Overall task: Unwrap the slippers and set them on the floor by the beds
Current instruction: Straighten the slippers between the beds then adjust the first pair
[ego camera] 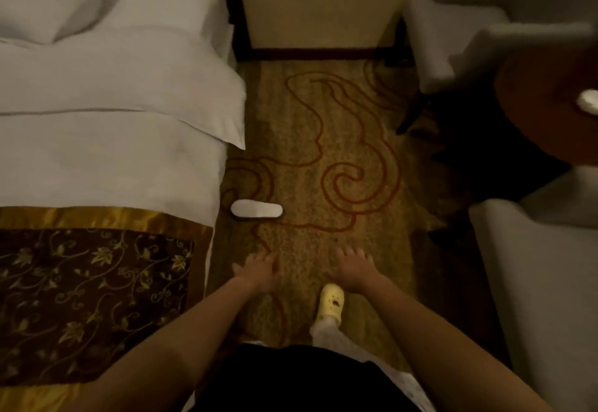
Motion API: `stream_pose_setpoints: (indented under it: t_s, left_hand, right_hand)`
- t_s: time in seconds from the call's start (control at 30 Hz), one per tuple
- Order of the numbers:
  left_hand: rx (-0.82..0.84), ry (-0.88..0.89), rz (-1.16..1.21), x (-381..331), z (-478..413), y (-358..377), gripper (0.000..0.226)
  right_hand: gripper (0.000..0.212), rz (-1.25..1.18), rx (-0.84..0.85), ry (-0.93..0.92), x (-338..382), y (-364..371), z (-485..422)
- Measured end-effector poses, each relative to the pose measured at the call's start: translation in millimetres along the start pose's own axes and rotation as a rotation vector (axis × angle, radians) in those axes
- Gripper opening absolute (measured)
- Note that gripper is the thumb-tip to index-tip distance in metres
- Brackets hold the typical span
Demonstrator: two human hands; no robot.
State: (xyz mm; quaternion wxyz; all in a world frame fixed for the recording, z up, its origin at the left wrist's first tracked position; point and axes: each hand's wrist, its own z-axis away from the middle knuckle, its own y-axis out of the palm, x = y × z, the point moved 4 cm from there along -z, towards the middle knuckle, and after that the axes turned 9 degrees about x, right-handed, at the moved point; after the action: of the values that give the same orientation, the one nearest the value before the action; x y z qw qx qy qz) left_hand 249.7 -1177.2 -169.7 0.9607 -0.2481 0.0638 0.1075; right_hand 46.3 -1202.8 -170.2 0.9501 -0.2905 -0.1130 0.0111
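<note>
- From the head camera, we see one white slipper (pixel 257 210) lying flat on the patterned carpet (pixel 323 152), just beside the edge of the bed (pixel 129 152), with its length pointing away from the bed.
- Our left hand (pixel 259 271) is spread with the fingers apart and holds nothing.
- Our right hand (pixel 352 269) is also spread wide and empty, above a yellow clog (pixel 331 303) on our foot.
- Both hands hover over the carpet, nearer to us than the slipper.
- A pale armchair (pixel 543 266) stands to the right.
</note>
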Motion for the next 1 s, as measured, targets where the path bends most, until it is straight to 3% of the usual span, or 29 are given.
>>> stream_pose_setpoints:
  t_s: [0.27,0.67,1.0]
  left_hand:
    - [0.015,-0.163,0.279,1.6,-32.3,-56.2,0.062]
    - [0.119,-0.326,0.557,6.6,-143.7,-149.2,0.059]
    - [-0.095,-0.370,0.822,-12.9,-197.9,-247.1,0.059]
  right_hand:
    - [0.071,0.263,0.110,-0.129,-1.7,-99.6,-84.5]
    - [0.075,0.425,0.253,-0.248,12.2,-235.8,-215.2]
    - [0.067,0.644,0.288,-0.382,43.8,-342.0,-309.2]
